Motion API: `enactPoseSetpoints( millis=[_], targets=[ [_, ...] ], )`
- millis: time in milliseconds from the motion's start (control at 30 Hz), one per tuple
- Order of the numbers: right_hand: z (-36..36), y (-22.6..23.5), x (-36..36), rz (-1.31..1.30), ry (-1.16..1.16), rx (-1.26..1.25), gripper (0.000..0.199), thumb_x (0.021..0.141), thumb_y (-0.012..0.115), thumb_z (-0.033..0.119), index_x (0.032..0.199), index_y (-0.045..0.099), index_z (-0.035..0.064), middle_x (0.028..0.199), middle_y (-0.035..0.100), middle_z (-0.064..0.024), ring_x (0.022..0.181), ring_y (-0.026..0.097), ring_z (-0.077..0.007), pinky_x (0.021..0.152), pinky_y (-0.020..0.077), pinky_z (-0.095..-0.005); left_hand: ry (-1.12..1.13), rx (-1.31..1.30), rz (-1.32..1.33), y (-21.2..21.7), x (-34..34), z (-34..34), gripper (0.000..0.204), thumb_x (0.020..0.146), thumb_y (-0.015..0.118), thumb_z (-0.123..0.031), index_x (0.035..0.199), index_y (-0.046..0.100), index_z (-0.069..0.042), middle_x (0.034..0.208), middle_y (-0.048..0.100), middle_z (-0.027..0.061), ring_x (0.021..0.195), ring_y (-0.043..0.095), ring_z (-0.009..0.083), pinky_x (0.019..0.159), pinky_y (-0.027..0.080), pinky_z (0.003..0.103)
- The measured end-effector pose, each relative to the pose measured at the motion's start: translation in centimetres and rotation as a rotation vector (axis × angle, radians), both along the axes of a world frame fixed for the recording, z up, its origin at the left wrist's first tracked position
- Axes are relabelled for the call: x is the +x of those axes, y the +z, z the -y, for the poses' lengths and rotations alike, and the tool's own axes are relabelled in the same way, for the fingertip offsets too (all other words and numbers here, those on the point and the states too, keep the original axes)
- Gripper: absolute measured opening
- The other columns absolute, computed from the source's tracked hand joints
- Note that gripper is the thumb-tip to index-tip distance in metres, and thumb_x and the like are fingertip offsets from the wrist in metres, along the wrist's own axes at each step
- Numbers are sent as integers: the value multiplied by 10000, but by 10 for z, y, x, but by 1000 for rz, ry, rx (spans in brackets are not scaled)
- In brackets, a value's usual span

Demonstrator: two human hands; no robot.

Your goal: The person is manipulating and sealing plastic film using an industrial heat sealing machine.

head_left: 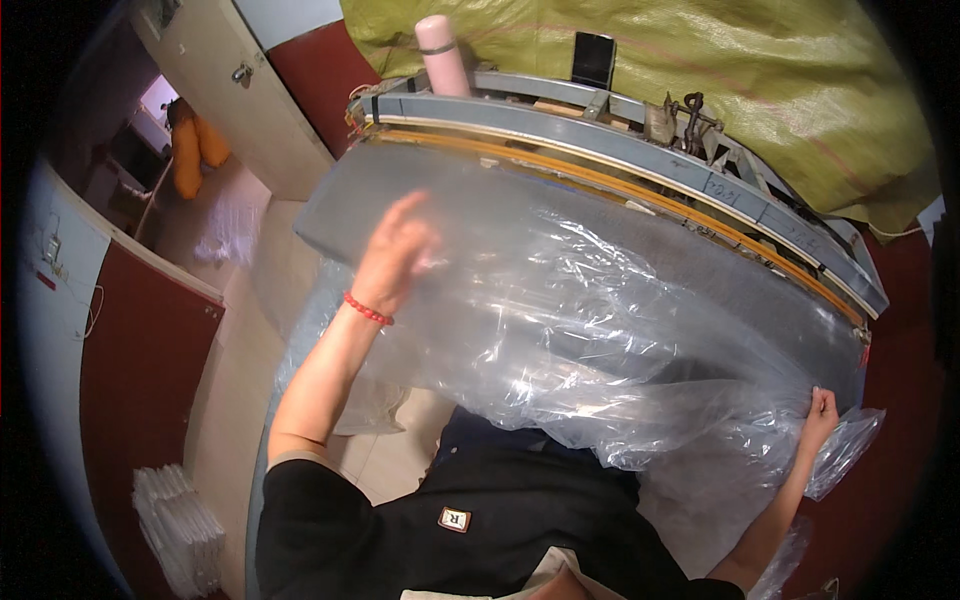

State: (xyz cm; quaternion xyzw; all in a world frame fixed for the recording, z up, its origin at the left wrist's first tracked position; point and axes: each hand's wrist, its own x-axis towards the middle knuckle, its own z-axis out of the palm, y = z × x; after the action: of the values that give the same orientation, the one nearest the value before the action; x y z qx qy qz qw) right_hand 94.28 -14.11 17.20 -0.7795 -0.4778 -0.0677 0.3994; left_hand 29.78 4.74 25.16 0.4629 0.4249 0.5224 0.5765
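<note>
A large sheet of clear plastic film (560,310) lies wrinkled over a dark grey worktop (350,190), its near part hanging down in front of my body. At the sheet's right end, my right hand (821,412) pinches the film between thumb and fingers; a loose flap sticks out beyond it. My left hand (395,250), with a red bead bracelet (368,309) at the wrist, is over the worktop's left part. Motion blurs this hand, but its fingers look stretched and apart, with nothing seen in them.
Along the worktop's far edge runs a grey metal frame (620,140) with an orange strip (600,175). A pink bottle (442,55), a black phone (593,60) and a metal clamp (692,122) are behind it. Folded plastic bags (180,530) stack at lower left, near an open door (240,90).
</note>
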Motion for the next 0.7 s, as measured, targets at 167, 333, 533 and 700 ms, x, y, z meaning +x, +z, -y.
enactPoseSetpoints(
  millis=[167, 333, 533, 700],
  targets=[
    [-3, 6, -10, 78, 8, 20, 206, 814, 553, 178, 725, 492, 2, 568, 394, -21, 546, 331, -87, 498, 315, -228, 312, 192, -643, -39, -48, -57, 405, 769, 557, -30, 1156, 440, -64, 693, 550, 18, 507, 455, 70, 457, 371, 201],
    [-2, 1, -1, 7, -5, -12, 193, 809, 554, 169, 736, 498, 0, 571, 417, -34, 542, 349, -92, 499, 334, -243, 394, 382, -1020, -76, -69, -80, 310, 750, 557, -3, 1044, 461, -17, 632, 550, 16, 578, 505, 79, 535, 414, 214],
    [2, 1, -1, 46, -38, -38, 186, 808, 556, 170, 742, 508, 3, 569, 413, -32, 541, 352, -89, 496, 334, -235, 180, 275, 41, 13, -27, -65, 401, 725, 574, -61, 1110, 460, -54, 749, 560, -11, 614, 478, 42, 518, 366, 170],
    [-6, 0, -3, 31, -32, -10, 184, 806, 557, 169, 742, 507, 4, 577, 414, -30, 546, 357, -97, 509, 341, -239, 265, 45, -605, -56, -78, -92, 357, 745, 570, 12, 1074, 440, -36, 664, 556, 18, 519, 475, 56, 463, 365, 167]
  ],
)
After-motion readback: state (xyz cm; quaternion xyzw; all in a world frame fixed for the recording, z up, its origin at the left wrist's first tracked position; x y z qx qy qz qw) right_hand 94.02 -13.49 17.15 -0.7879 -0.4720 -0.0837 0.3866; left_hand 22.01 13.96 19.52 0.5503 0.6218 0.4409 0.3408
